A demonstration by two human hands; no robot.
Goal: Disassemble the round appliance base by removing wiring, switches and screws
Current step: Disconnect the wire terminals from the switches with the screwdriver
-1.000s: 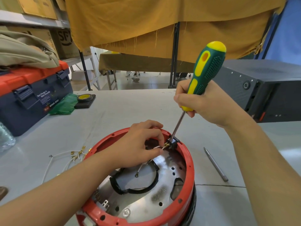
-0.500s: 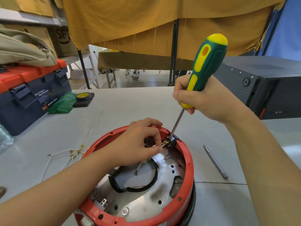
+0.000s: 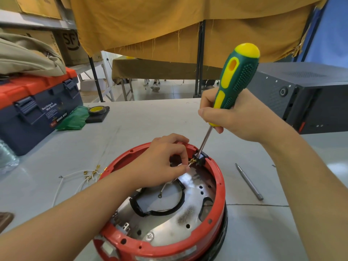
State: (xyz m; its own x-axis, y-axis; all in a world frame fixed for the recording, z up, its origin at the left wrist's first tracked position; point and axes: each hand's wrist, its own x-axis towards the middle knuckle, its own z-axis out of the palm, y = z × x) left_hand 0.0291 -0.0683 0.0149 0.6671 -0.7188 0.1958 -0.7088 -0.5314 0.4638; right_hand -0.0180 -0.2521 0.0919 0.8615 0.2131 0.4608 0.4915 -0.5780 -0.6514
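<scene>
Round red appliance base (image 3: 216, 221), lower centre of frame, on the table (image 3: 141, 129). Step in hand: freeing a wire at the black switch block (image 3: 201, 159) on the far rim. Left hand (image 3: 165, 162), grip pinched on the white wire's brass terminal (image 3: 192, 162). Right hand (image 3: 243, 117), grip wrapped round the green-yellow screwdriver (image 3: 235, 81), tip at the block. Next move likely calls for steady prying while the terminal is pulled.

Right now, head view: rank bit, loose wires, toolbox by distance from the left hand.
From the left hand:
1. Loose wires, on the table to its left.
2. Bit, lying right of the red base.
3. Toolbox, far left.
</scene>
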